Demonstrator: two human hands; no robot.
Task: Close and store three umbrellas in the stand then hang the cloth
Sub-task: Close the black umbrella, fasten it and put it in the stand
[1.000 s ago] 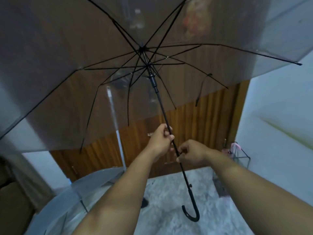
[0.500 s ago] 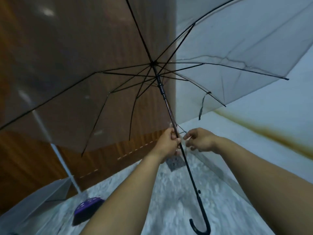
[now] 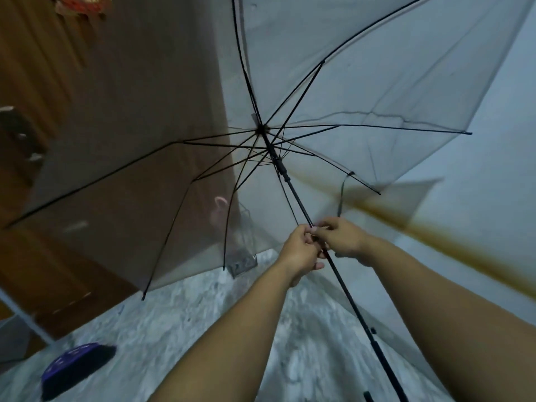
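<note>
A clear umbrella [image 3: 362,91] with black ribs is spread open above and ahead of me, its black shaft [image 3: 293,190] slanting down to the lower right. My left hand [image 3: 298,252] grips the shaft halfway down. My right hand [image 3: 340,237] pinches the shaft right beside it, fingers touching the left hand. The runner [image 3: 280,165] sits high, near the rib hub. Through the canopy I make out a wire umbrella stand [image 3: 242,242] on the floor with a pink handle [image 3: 219,210] in it.
A brown wooden door [image 3: 87,140] fills the left. A pale wall with a rust-coloured streak [image 3: 435,236] runs on the right. A dark purple object [image 3: 75,367] lies on the marbled floor [image 3: 174,314] at lower left. Part of another clear canopy [image 3: 14,338] shows at the left edge.
The view has swung right and the umbrella has tilted. My two hands have come together on the shaft. The umbrella stand has come into sight behind the canopy.
</note>
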